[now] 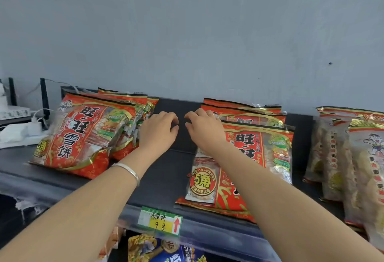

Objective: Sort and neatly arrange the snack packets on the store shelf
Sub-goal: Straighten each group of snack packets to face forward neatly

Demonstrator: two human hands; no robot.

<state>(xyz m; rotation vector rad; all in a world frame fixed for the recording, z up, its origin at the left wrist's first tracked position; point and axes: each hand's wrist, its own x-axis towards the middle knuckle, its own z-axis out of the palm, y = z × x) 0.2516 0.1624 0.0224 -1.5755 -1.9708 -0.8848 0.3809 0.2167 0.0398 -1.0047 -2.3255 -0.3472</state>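
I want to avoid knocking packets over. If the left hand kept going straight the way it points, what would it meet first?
Probably the dark back panel; the left hand points into the gap between the red packets, though depth is unclear.

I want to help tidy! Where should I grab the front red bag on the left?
Probably pinch the flat sealed top edge of the front red bag from above. It leans back against the bags behind it, so that strip stands free, while its middle looks puffy and slippery.

Read "旺旺雪饼" on the left red packet (79, 135). Saw "5角" on the right red packet (239, 170). Made out "98" on the shelf price tag (160, 221).
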